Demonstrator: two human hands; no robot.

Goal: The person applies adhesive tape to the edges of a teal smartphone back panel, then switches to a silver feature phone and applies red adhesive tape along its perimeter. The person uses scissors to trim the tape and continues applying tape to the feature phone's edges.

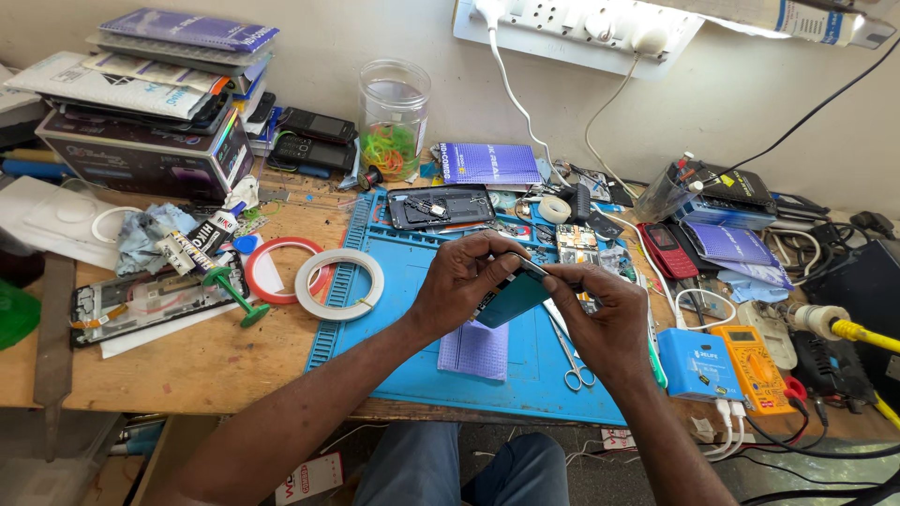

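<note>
Our left hand (pixel 464 281) and right hand (pixel 605 319) pinch a teal phone (pixel 511 298) between fingertips, above the blue mat (pixel 403 272) on the tabletop (pixel 187 361), scissors (pixel 574 361) just beside.

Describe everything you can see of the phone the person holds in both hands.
The phone is a slim, flat slab with a teal face and a dark edge. It is tilted, held above the blue work mat. The left hand grips its upper left end, and the right hand pinches its right edge. Fingers hide much of it.
</note>
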